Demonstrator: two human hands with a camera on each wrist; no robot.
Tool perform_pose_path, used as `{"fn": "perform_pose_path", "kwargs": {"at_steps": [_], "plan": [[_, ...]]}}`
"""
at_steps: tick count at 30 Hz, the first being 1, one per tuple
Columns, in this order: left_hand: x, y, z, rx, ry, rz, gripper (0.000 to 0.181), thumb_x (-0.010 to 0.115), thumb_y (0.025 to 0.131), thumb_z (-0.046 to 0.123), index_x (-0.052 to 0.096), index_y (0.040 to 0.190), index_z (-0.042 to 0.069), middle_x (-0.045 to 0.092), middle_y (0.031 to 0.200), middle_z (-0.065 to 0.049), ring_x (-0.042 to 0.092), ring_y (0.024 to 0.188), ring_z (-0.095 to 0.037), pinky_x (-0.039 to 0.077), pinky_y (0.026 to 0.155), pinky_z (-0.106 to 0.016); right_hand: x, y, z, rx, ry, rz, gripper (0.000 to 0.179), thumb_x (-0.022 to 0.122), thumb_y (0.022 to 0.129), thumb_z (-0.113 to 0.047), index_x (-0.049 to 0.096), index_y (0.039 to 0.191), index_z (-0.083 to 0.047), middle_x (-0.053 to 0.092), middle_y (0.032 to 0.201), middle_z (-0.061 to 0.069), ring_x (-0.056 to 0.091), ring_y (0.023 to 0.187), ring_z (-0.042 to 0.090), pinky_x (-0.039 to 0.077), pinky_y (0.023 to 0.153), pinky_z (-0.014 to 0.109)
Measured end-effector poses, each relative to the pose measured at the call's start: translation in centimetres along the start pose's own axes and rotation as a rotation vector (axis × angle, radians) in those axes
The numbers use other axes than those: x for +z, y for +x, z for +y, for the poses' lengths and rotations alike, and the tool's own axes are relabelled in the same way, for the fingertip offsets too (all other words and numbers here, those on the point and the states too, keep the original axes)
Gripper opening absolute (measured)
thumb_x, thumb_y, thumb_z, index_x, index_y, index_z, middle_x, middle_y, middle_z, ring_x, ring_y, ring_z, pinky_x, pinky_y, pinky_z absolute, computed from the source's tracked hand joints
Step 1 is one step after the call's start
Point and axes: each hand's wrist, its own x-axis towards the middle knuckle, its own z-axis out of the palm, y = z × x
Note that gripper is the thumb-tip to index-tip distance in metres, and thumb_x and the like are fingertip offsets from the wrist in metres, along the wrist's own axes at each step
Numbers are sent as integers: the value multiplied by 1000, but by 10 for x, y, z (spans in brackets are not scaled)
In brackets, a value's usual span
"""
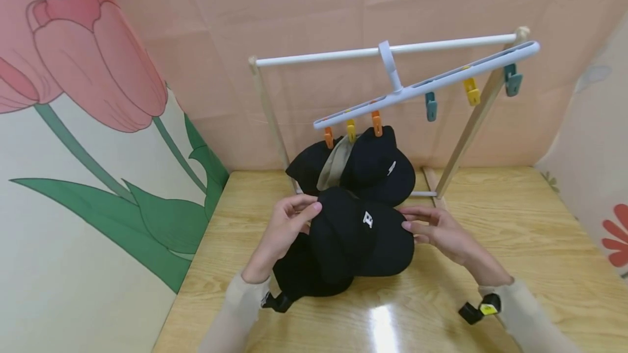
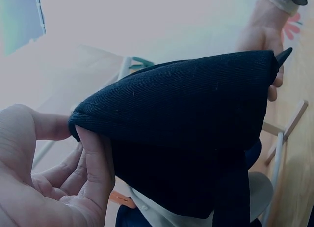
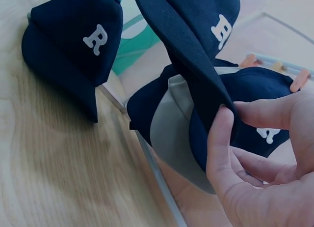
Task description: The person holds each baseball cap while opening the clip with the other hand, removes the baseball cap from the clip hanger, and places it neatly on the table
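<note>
A dark baseball cap with a white letter on its front is held up between both hands. My left hand pinches the edge of its crown between thumb and fingers. On the other side, my right hand pinches the edge of the brim. Beneath the held cap, a second dark cap with a white R rests on the table, partly covered in the head view. Behind them hang a black cap, a beige cap and another dark cap with a white mark.
A pale clip hanger hooks over the white bar of a wooden-legged rack and tilts down to the left. Orange clips and a yellow clip grip the hanging caps. More clips dangle toward its right end.
</note>
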Motion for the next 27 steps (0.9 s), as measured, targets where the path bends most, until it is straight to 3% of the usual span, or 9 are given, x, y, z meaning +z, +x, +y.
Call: {"fn": "perform_pose_path", "kwargs": {"at_steps": [27], "plan": [[-12,-14,-9,-52,32,21,29,65,105,9,70,123,-14,75,94,5,68,78,-9,60,63,-24,15,8,9,-11,10,48,49,71,103,-9,56,145,12,74,120,-7,72,103,5,61,85,26]]}}
